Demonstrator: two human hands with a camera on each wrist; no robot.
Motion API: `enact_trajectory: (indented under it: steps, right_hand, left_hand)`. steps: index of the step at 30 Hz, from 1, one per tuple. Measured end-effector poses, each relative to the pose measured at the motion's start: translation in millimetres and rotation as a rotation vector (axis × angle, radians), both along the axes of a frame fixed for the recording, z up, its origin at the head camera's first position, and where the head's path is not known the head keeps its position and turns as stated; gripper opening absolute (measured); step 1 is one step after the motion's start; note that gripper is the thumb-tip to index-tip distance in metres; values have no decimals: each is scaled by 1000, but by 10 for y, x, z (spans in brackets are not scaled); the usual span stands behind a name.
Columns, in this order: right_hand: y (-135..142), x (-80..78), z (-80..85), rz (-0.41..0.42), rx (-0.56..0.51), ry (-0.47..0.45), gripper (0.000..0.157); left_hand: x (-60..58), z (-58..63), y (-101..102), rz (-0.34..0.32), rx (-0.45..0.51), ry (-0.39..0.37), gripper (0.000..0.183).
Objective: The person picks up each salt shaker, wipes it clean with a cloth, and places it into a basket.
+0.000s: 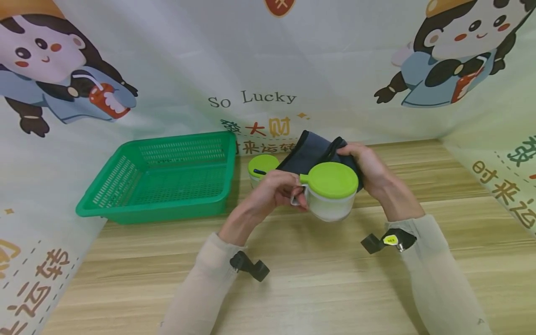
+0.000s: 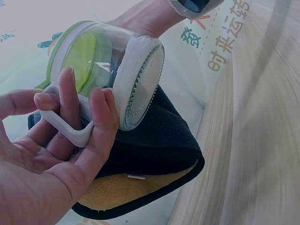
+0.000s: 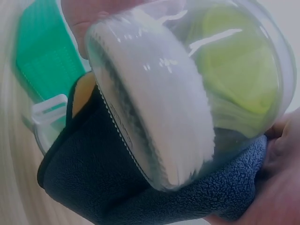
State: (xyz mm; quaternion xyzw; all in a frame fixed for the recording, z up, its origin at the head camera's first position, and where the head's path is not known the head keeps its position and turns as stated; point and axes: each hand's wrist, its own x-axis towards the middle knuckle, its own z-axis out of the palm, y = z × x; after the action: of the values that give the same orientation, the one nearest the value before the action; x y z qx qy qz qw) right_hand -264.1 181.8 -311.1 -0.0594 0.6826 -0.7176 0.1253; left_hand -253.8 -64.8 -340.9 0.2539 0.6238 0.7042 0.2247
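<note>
My left hand (image 1: 282, 188) grips the white handle of a clear seasoning jar (image 1: 332, 204) with a bright green lid, held above the table. White powder fills its lower part, as the right wrist view (image 3: 159, 89) shows too. My right hand (image 1: 368, 167) holds a dark grey-blue cleaning cloth (image 1: 311, 151) with black edging, bunched behind and against the jar. In the left wrist view the cloth's tan underside (image 2: 136, 190) shows. A second green-lidded jar (image 1: 264, 163) stands on the table behind my left hand, partly hidden by it.
A green plastic basket (image 1: 188, 209) with slotted walls stands on the wood-grain table (image 1: 305, 288) to the left of my hands. A printed white sheet (image 1: 335, 83) hangs behind the table and along its sides.
</note>
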Motion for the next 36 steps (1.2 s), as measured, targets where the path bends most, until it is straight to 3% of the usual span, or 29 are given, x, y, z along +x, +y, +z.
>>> enact_trajectory:
  steps: [6, 13, 30, 36]
  right_hand:
    - [81, -22, -1, 53, -37, -2, 30]
    - [239, -4, 62, 50, -140, -7, 36]
    - [33, 8, 31, 117, -32, 24, 32]
    - [86, -14, 22, 123, -53, 15, 33]
  left_hand:
    - [-9, 17, -22, 14, -3, 6, 29]
    - [-21, 68, -106, 55, 25, 0, 32]
    - [-12, 18, -40, -24, -18, 26, 30]
    - [-11, 18, -41, -5, -11, 18, 30]
